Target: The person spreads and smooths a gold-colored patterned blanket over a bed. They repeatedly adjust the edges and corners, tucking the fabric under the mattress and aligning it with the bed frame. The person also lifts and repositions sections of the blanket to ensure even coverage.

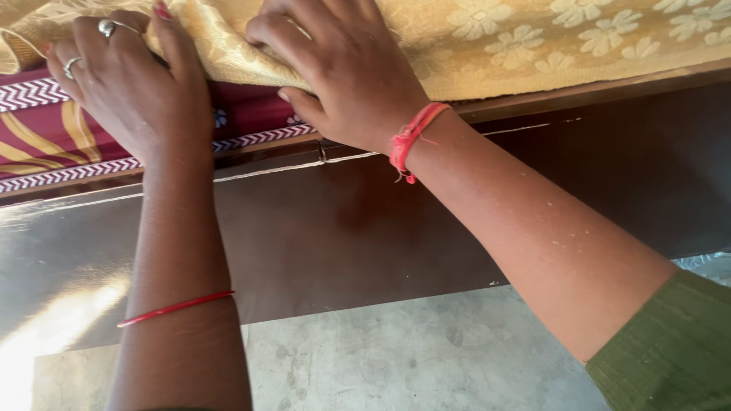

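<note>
— Yellow floral cloth is what both hands are on, isn't it?

— Yes. The left hand (pixel 129 84), with rings on two fingers, lies spread over the edge of the yellow floral bedcover (pixel 533 38), fingers curled into its fold. The right hand (pixel 343 72), just beside it, pinches the same edge between thumb and bent fingers.

— And under them?

— A maroon sheet with yellow stripes and a zigzag border (pixel 46 144) shows beneath the left hand, lying on the dark wooden bed frame (pixel 343 236) that runs below both wrists.

— Which step would you call it?

— I'd judge the cover's edge is being tucked or drawn along the frame. The next move seems to call for an even pull from both hands so the edge lies straight.

— Any packages, labels, signs?

— None visible. Only a red thread band (pixel 411 137) on the right wrist, a thin red bangle (pixel 175 308) on the left forearm, an olive sleeve (pixel 678 350), and grey concrete floor (pixel 411 358) nearest the elbows.
</note>
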